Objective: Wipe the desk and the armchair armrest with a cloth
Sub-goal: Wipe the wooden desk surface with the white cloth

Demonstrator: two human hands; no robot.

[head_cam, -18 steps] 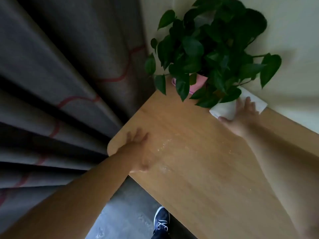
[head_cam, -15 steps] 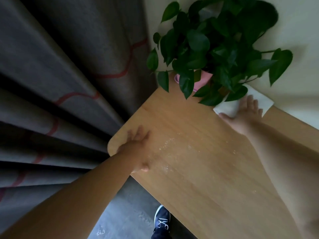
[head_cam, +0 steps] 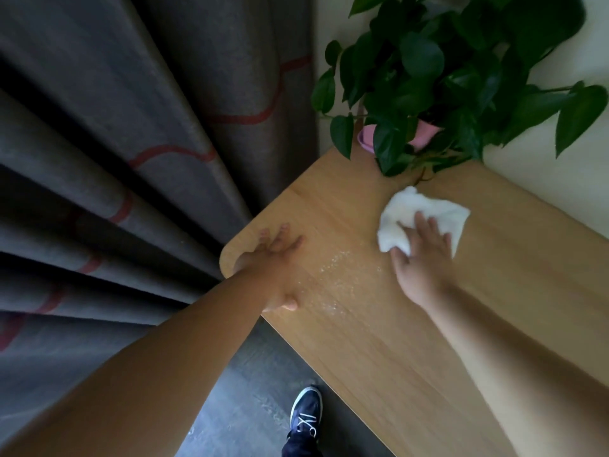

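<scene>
While the left hand (head_cam: 270, 258) lies flat on the wooden desk (head_cam: 379, 341) near its rounded corner, fingers spread wide and holding nothing, the right hand (head_cam: 420, 258) presses down on a white cloth (head_cam: 425, 209). Its fingers rest on top of the cloth, loosely spread, with the thumb tucked against the cloth's near edge, so the cloth is pinned under the palm rather than gripped in a fist. The cloth is crumpled and sits on the desk toward the far side, just in front of a leafy green plant (head_cam: 454, 70) in a pink pot (head_cam: 367, 138). The lowest leaves hang close to the cloth without clearly touching it. Between the two hands a patch of pale specks or droplets (head_cam: 333, 275) marks the desk surface. Grey curtains (head_cam: 131, 143) with thin red lines hang to the left of the desk, close to its corner. Below the desk edge, a dark shoe (head_cam: 305, 413) with white laces stands on the grey floor (head_cam: 244, 384). A pale wall (head_cam: 560, 179) runs behind the desk and the plant.
</scene>
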